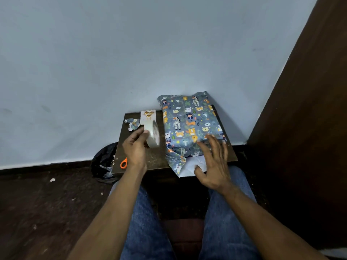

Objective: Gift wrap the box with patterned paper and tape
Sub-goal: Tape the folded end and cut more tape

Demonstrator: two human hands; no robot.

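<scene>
The box (pixel 189 121), covered in blue paper printed with cartoon animals, lies on the right half of a small dark table (pixel 154 156). At its near end a loose paper flap (pixel 185 165) hangs over the table edge, white side showing. My right hand (pixel 213 162) is spread open at that near end, fingers straight on the paper. My left hand (pixel 136 145) grips a white roll of tape (pixel 153 135), held upright above the table left of the box.
Orange-handled scissors (pixel 124 163) lie at the table's near left edge. Torn paper scraps (pixel 133 123) and a white strip with gold print (pixel 148 116) sit at the back left. A black bag (pixel 104 162) lies on the floor left of the table. A wall stands right behind.
</scene>
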